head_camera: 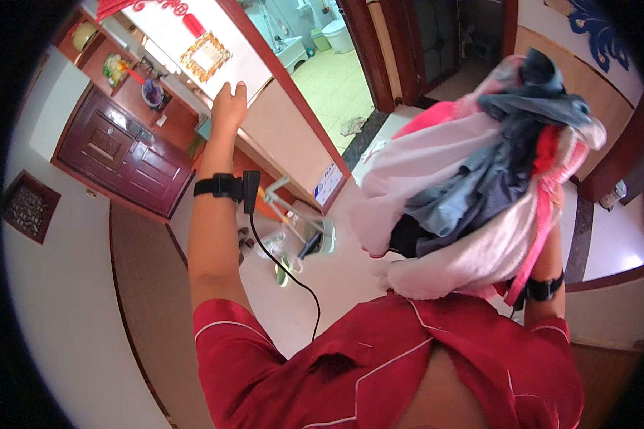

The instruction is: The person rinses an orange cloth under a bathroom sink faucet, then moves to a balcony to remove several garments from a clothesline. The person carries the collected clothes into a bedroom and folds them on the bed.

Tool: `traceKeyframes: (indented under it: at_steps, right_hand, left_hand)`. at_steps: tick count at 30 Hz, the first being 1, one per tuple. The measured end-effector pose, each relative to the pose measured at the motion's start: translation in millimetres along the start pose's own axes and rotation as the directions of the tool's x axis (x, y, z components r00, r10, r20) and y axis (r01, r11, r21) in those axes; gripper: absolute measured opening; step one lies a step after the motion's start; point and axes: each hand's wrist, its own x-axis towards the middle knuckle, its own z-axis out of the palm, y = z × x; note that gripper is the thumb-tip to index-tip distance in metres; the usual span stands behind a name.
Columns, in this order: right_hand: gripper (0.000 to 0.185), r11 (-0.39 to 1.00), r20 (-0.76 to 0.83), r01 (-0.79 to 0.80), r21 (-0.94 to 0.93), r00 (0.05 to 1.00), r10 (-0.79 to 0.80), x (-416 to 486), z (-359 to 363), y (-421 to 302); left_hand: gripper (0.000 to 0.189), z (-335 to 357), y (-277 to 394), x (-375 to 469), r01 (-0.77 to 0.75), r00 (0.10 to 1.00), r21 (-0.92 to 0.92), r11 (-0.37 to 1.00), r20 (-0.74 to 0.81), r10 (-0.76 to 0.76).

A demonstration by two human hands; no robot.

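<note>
A large bundle of clothes (461,177), white, pink, grey and dark, is held up against my right side. Behind its right edge, my right hand (555,201) is mostly hidden by the cloth and a pink strap (536,236); the bundle rests on that arm. My left hand (229,107) is raised and holds nothing, with its fingers partly spread, in front of a white and beige wall panel. A black strap with a black device and cable (251,192) is on my left wrist.
Ahead, a doorway opens on a bathroom with a toilet (338,36) and a cloth (352,126) on its floor. A pale green bin (327,236), green slippers (283,271) and a plastic bag (272,244) lie near the wall. A dark red door (123,150) stands left.
</note>
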Motion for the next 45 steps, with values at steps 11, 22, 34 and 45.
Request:
traceKeyframes:
  at_steps: [11,22,34,45]
  right_hand:
    - [0.035,0.977,-0.299,0.195,-0.081,0.931,-0.21,217,-98,12]
    - [0.032,0.923,-0.402,0.341,-0.178,0.831,-0.385,381,-86,17]
    - [0.028,0.772,-0.557,0.523,-0.362,0.543,-0.629,436,-162,-43]
    - [0.024,0.655,-0.615,0.554,-0.514,0.295,-0.731,320,-356,-215]
  left_hand:
    - [0.069,159,-133,315,0.117,0.964,0.617,0.778,-0.259,0.06]
    - [0.05,211,-251,452,0.09,0.843,0.835,0.543,-0.354,0.404]
    - [0.055,610,343,335,-0.104,0.468,-0.91,0.401,0.311,0.827]
    - [0.111,664,837,-26,0.777,-0.439,-0.498,0.384,0.007,0.898]
